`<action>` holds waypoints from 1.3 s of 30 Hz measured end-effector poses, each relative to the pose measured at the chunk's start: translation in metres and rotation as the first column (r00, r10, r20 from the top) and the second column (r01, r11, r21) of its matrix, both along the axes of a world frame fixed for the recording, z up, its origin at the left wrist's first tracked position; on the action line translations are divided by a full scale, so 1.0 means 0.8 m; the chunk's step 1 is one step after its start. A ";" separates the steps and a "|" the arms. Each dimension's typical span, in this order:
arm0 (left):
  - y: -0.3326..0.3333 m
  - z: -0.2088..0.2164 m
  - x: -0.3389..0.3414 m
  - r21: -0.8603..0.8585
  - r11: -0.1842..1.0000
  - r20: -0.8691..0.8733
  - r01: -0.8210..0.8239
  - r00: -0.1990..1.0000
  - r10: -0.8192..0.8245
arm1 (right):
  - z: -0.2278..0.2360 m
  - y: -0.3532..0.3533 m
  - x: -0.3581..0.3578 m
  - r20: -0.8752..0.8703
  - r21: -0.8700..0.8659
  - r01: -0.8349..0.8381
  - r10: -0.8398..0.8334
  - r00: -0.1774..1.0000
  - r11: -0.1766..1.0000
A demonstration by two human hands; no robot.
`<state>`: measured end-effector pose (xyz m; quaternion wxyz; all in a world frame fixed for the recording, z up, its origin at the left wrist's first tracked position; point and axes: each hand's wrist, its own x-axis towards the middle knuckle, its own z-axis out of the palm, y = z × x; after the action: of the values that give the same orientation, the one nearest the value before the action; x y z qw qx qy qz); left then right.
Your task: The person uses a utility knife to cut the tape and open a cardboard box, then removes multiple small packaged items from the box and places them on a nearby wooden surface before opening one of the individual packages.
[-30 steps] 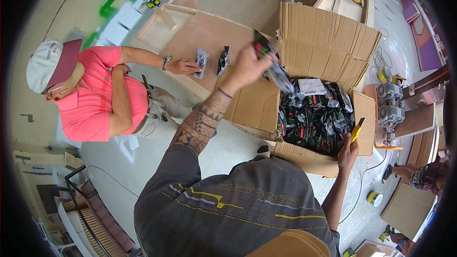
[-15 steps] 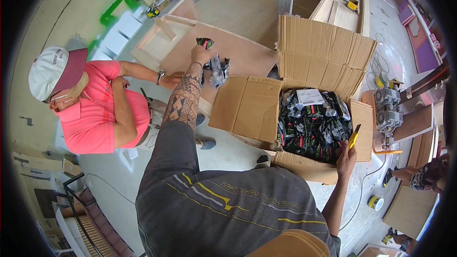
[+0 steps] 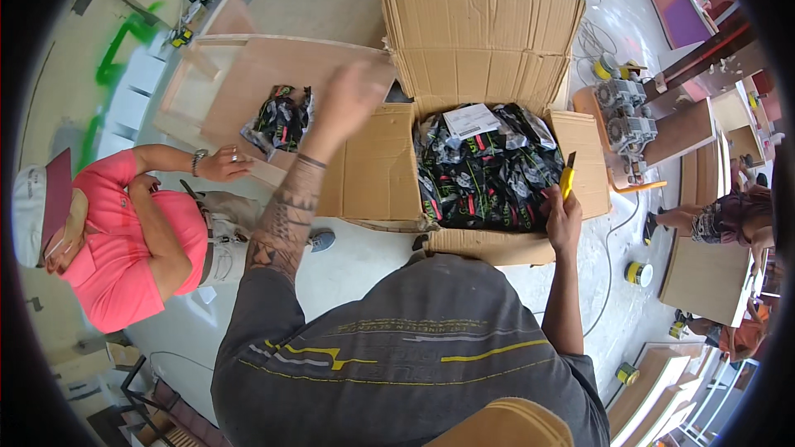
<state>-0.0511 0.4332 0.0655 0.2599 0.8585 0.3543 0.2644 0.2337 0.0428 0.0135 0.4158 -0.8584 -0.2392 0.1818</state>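
Note:
In front of me stands a cardboard box (image 3: 489, 33) with its flaps folded out. Inside it lie several black plastic packages (image 3: 484, 178) with pink and green print, and a white paper slip (image 3: 472, 121) rests on them. My right hand (image 3: 564, 222) is closed around a yellow utility knife (image 3: 567, 175), blade up, at the box's right front corner. My left hand (image 3: 354, 99) hangs over the left flap, its fingers smeared by motion; I see nothing held in it. Beside it, a pile of black packages (image 3: 284, 120) lies on a wooden panel (image 3: 240, 87).
A person in a pink shirt (image 3: 166, 232) stands at my left, one hand near the panel. To the right of the box are grey motor-like machines (image 3: 627, 116) and a cable (image 3: 609, 298) on the floor. Other people (image 3: 729, 219) are at the far right.
My left hand held a black package over the panel; it has moved right, toward the box, and a package pile lies on the panel. My view has shifted right. The knife stays in my right hand.

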 end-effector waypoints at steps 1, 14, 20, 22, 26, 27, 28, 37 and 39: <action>-0.041 0.011 0.028 -0.200 0.951 0.084 0.234 0.971 -0.222 | 0.003 0.002 0.000 -0.008 -0.007 -0.014 0.014 1.000 1.000; -0.089 -0.101 0.117 -0.141 0.935 -0.227 0.325 0.909 -0.350 | -0.001 -0.006 -0.009 -0.002 0.062 -0.005 0.005 1.000 0.998; -0.123 -0.005 0.071 -0.101 0.925 0.018 0.366 0.931 -0.366 | -0.012 -0.008 -0.002 0.021 -0.011 -0.002 0.002 1.000 1.000; -0.126 0.016 0.057 -0.018 0.925 0.092 0.378 0.922 -0.375 | -0.011 -0.005 0.000 0.011 -0.022 -0.001 0.001 1.000 1.000; -0.109 0.040 0.017 -0.186 0.941 0.056 0.284 0.959 -0.279 | -0.009 -0.002 -0.003 0.005 -0.002 0.003 -0.003 1.000 1.000; -0.098 0.032 0.008 -0.182 0.942 0.053 0.283 0.959 -0.278 | -0.008 -0.001 -0.004 0.003 0.003 0.002 -0.002 1.000 1.000; -0.083 0.016 -0.006 -0.339 0.908 0.145 0.248 0.967 -0.210 | -0.004 0.002 -0.006 0.023 -0.013 0.007 -0.007 1.000 1.000; -0.025 -0.004 -0.068 -0.700 0.684 0.570 0.208 0.739 0.359 | -0.011 -0.001 -0.004 0.026 0.025 0.052 -0.053 0.998 0.998; 0.007 -0.017 -0.088 -0.664 0.717 0.622 0.210 0.687 0.375 | -0.014 -0.003 -0.003 0.021 0.036 0.067 -0.067 0.998 0.997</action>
<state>-0.1216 0.4385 0.0521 0.6642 0.5025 0.3361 0.4396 0.2311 0.0402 0.0022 0.4341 -0.8604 -0.2181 0.1540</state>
